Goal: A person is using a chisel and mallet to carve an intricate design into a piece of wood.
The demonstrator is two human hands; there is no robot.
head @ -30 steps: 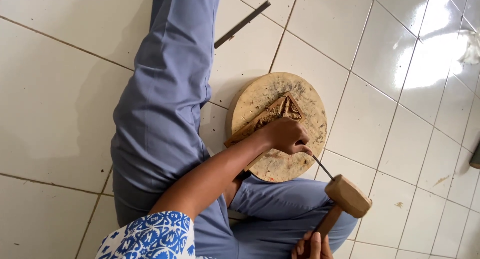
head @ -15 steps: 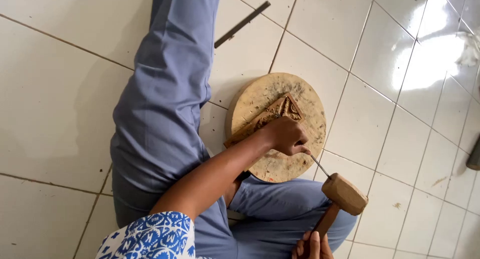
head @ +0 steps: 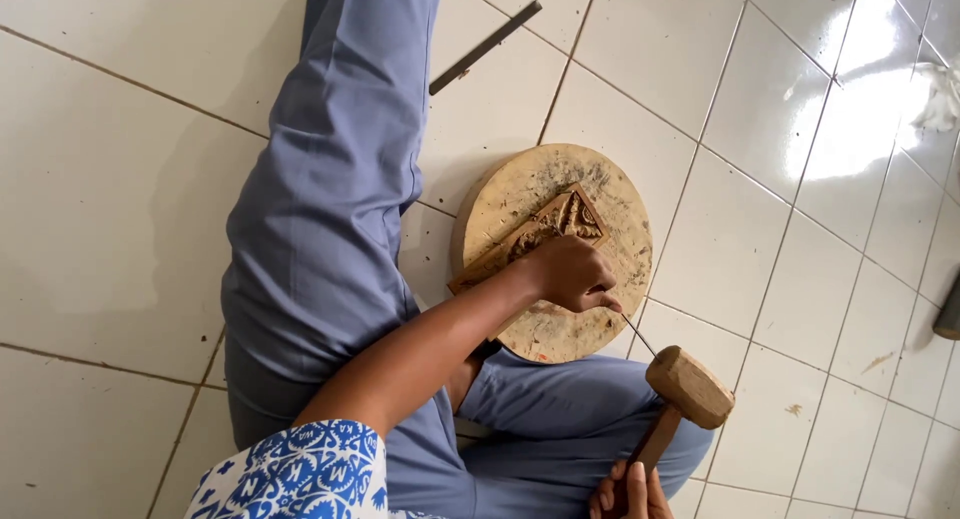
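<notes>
Fingers of left hand (head: 572, 274) pinch chisel (head: 638, 334); right hand (head: 628, 491) grips mallet (head: 680, 399).

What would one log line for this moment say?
left hand: holds chisel | right hand: holds mallet | carving on round board | floor tiles

Right hand (head: 628, 494) cut off by bottom edge; chisel (head: 640, 336) tip hidden under left hand (head: 570, 274); dark object (head: 950, 311) cropped at right edge.
</notes>
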